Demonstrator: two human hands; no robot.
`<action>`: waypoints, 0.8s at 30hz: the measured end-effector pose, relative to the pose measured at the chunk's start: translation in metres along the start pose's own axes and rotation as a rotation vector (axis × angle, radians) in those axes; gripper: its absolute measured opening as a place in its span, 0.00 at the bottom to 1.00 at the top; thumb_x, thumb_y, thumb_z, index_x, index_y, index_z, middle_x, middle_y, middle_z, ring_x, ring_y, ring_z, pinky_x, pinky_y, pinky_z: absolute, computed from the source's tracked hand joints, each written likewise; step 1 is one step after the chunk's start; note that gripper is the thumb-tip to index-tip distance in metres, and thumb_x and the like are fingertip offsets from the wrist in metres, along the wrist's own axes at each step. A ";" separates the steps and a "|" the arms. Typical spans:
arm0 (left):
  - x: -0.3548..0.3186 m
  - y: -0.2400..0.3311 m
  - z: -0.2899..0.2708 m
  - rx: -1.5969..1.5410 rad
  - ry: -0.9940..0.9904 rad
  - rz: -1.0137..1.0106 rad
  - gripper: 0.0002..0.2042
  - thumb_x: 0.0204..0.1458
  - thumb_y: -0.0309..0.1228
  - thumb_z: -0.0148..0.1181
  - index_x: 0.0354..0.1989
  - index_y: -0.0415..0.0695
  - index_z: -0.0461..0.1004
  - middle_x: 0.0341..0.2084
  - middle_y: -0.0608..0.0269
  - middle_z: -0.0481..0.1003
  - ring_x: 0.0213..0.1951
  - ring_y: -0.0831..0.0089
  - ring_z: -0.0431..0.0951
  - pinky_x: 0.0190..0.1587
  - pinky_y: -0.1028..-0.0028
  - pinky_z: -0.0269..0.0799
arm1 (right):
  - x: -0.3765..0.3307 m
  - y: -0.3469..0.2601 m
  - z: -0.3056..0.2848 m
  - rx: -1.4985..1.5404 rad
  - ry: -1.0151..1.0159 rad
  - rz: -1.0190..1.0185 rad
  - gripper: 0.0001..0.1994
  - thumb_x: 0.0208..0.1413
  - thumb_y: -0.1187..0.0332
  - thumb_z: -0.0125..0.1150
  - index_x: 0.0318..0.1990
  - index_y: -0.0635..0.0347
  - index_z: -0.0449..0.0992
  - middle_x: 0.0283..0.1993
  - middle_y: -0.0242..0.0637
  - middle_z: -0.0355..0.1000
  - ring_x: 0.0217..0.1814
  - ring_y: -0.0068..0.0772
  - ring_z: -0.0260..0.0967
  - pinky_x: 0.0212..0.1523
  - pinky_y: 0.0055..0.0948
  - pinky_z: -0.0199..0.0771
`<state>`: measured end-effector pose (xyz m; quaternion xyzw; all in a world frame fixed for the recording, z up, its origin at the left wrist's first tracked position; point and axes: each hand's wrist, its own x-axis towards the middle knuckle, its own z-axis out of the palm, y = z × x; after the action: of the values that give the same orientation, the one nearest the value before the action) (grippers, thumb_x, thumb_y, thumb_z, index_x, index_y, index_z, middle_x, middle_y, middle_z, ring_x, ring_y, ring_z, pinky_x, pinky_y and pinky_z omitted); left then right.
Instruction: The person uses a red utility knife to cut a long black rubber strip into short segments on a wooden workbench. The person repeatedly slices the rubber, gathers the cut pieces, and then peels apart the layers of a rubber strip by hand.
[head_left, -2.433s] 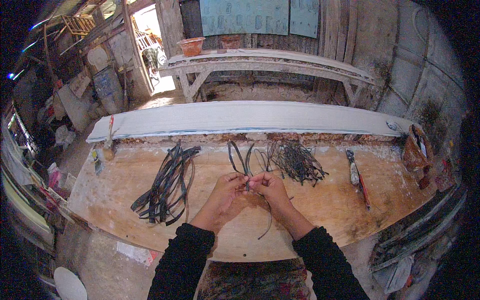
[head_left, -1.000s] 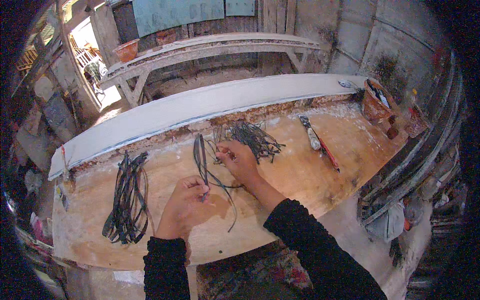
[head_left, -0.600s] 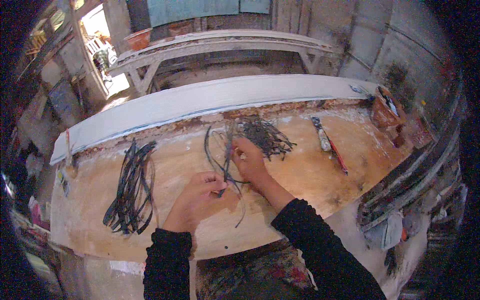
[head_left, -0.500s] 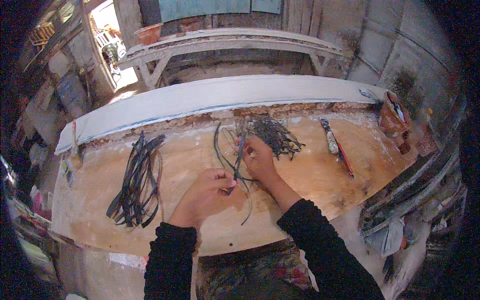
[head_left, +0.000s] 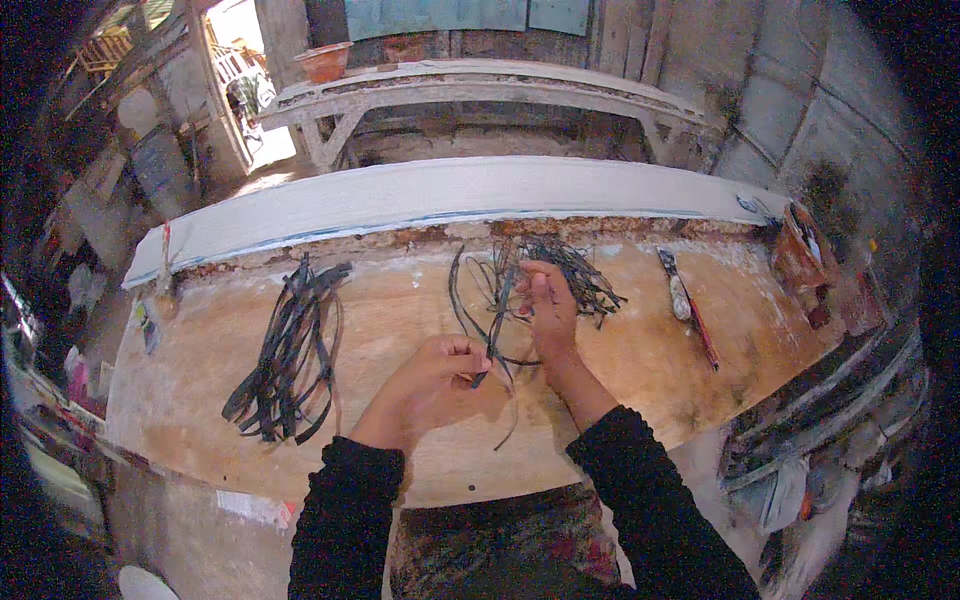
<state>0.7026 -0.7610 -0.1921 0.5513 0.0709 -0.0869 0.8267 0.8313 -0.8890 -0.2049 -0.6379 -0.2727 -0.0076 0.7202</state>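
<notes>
My left hand (head_left: 435, 378) pinches the lower end of a thin dark flat strip (head_left: 497, 332) between thumb and forefinger, over the middle of the wooden board (head_left: 190, 375). Farther up that strip, my right hand (head_left: 555, 312) has its fingers curled in around the upper part; the fingertips are partly hidden. Loose curved strands hang and lie beside both hands. Behind the right hand spreads a tangled pile of thin dark strips (head_left: 590, 285). To the left lies a looped bundle of wider black strips (head_left: 285, 365).
Right of the pile lie a knife-like tool (head_left: 675, 290) and a red pencil (head_left: 703, 340). A brownish container (head_left: 800, 245) stands at the right corner. A raised white ledge (head_left: 450, 190) runs along the far edge. Behind it are a long bench (head_left: 480, 95) and an orange pot (head_left: 323, 63).
The whole view has shifted slightly, so the table appears farther right. My right hand has turned more upright and its fingers sit slightly to the right of the strip; my left hand keeps its pinch.
</notes>
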 end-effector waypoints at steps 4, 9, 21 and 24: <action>-0.009 0.006 0.020 0.114 0.136 0.153 0.05 0.41 0.29 0.58 0.23 0.41 0.70 0.18 0.71 0.67 0.20 0.84 0.65 0.23 0.84 0.59 | -0.003 -0.006 0.001 0.106 0.024 -0.070 0.12 0.53 0.68 0.49 0.45 0.57 0.67 0.31 0.28 0.63 0.29 0.16 0.58 0.30 0.17 0.61; 0.000 0.002 0.001 -0.025 -0.021 0.009 0.05 0.41 0.28 0.58 0.22 0.42 0.70 0.17 0.71 0.68 0.20 0.83 0.66 0.23 0.83 0.60 | -0.003 0.005 0.000 -0.115 -0.036 -0.181 0.12 0.51 0.70 0.52 0.45 0.57 0.67 0.33 0.27 0.64 0.32 0.15 0.59 0.31 0.15 0.61; 0.005 -0.004 -0.005 0.203 -0.126 -0.020 0.05 0.39 0.27 0.59 0.24 0.40 0.72 0.18 0.71 0.70 0.20 0.82 0.67 0.23 0.82 0.61 | 0.002 0.027 -0.006 -0.121 0.155 -0.087 0.03 0.50 0.71 0.54 0.29 0.59 0.71 0.24 0.24 0.64 0.23 0.13 0.58 0.20 0.14 0.59; 0.005 0.000 -0.006 0.213 -0.173 -0.008 0.05 0.40 0.28 0.60 0.24 0.41 0.72 0.18 0.73 0.69 0.20 0.84 0.66 0.22 0.83 0.59 | 0.002 0.026 -0.004 -0.129 0.153 -0.038 0.02 0.49 0.71 0.54 0.28 0.58 0.70 0.23 0.24 0.64 0.22 0.13 0.58 0.20 0.15 0.58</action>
<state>0.7073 -0.7554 -0.1958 0.6262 -0.0080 -0.1444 0.7662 0.8435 -0.8875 -0.2278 -0.6752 -0.2276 -0.0874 0.6962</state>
